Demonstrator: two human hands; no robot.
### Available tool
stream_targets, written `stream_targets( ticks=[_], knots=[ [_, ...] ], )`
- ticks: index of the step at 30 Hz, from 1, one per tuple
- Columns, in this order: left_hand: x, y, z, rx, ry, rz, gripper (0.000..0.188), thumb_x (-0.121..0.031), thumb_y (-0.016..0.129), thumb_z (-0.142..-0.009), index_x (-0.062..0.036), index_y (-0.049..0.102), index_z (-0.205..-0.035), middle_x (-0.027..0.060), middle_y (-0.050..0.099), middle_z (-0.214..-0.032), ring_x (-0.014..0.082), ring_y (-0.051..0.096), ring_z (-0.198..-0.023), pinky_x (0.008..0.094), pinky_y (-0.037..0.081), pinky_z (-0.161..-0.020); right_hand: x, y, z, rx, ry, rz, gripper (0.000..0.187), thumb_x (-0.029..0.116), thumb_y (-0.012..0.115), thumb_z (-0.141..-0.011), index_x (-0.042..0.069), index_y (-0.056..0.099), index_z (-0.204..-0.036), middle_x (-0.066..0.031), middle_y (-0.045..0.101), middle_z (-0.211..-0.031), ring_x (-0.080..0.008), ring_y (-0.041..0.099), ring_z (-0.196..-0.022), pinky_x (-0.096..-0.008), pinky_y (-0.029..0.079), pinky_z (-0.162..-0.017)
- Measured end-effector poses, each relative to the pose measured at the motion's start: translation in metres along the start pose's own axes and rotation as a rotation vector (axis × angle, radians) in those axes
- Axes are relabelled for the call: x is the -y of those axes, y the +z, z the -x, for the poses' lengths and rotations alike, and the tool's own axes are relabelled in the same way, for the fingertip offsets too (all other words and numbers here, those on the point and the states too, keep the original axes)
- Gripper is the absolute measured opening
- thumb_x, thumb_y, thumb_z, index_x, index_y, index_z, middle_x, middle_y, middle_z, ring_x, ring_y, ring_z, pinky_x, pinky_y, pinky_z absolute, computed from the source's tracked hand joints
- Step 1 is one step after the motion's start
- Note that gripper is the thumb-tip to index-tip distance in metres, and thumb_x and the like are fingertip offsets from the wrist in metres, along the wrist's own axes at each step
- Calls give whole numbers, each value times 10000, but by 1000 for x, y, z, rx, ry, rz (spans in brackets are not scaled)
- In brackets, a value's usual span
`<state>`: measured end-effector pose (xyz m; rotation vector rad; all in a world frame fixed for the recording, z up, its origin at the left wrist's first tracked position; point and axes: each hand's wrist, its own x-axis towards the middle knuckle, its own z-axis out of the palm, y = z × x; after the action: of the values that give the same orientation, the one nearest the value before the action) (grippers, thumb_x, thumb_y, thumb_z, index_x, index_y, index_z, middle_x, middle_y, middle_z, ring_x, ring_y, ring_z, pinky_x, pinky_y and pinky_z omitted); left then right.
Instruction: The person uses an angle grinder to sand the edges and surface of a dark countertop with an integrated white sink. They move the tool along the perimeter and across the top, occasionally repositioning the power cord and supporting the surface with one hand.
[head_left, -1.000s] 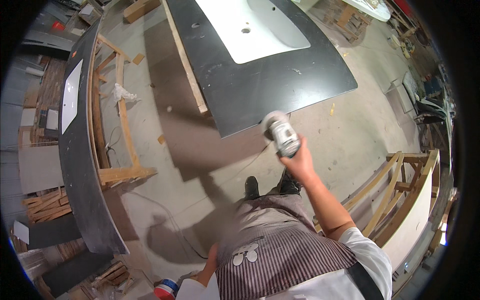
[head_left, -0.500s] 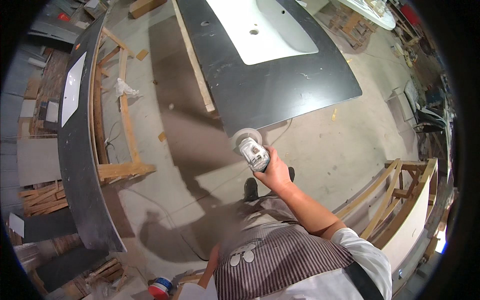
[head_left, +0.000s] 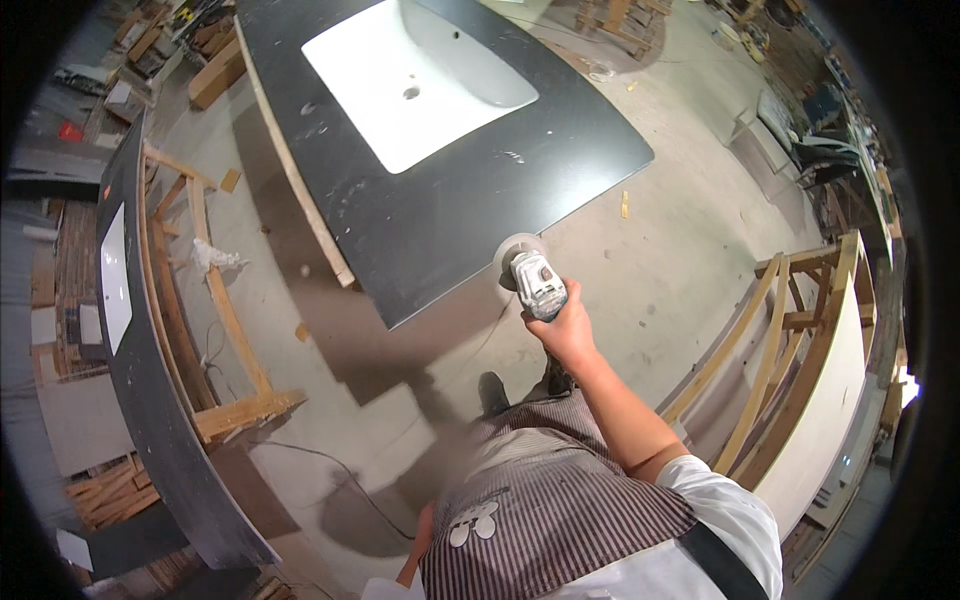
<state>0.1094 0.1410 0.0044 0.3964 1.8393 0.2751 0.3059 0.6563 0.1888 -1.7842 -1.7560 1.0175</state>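
Gripped a handheld grinder in the right hand, with fingers closed firmly round its body and with its round disc at the near edge of the dark countertop, about midway along that edge. Could not tell, from above, contact from a slight gap there. Held the left hand low, on the near side of the countertop and well apart from it, beside a striped apron; could not tell clenched from released, with the fingers out of sight. Stood just short of the countertop in dark shoes, facing the white basin set into its top. Had, to the left of the countertop, a second dark slab on a wooden stand; to its right, a yellow strip on the floor and, nearer, a timber frame. Had a cable on the floor, nearer than the countertop and left of the apron.
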Motion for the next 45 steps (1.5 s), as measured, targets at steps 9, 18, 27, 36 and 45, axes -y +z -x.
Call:
stream_targets(
  ticks=[9, 18, 27, 36, 45],
  knots=[
    [-59, -16, -4, -9, -41, -145, 407, -299, 542, -920, 22, 625, -1156, 277, 647, -1142, 390, 636, -1047, 460, 473, -911, -28, -51, -52, -123, 136, -73, 845, 288, 850, -679, -8, 372, -1311, -271, 654, -1093, -407, 647, -1047, -445, 514, -890],
    [-144, -7, -4, -47, -72, -328, 398, -305, 594, -884, 22, 654, -1102, 275, 660, -1094, 408, 642, -1020, 474, 492, -882, -59, -104, -103, -183, 204, -98, 861, 277, 853, -675, -22, 370, -1321, -261, 656, -1103, -374, 653, -1062, -421, 511, -907],
    [-208, 13, -2, -92, -70, -494, 392, -312, 645, -848, 23, 683, -1047, 273, 673, -1045, 427, 648, -994, 488, 511, -854, -87, -151, -155, -233, 218, -175, 801, 252, 843, -676, -21, 396, -1282, -241, 663, -1087, -332, 666, -1030, -399, 516, -887],
    [-258, 40, -11, -85, -95, -424, 436, -331, 664, -845, 27, 653, -1095, 272, 675, -1044, 411, 644, -1024, 488, 508, -870, -100, -195, -185, -323, 219, -138, 855, 308, 843, -672, -38, 383, -1305, -277, 670, -1056, -408, 661, -1027, -434, 524, -870],
    [-321, 41, 5, -10, 53, -194, 271, -243, 642, -880, -33, 589, -717, 17, 538, -624, 126, 484, -603, 337, 397, -559, -107, -183, -146, -74, 127, -250, 829, 331, 842, -684, -13, 399, -1296, -249, 663, -1074, -377, 658, -1046, -418, 519, -893]
  ],
)
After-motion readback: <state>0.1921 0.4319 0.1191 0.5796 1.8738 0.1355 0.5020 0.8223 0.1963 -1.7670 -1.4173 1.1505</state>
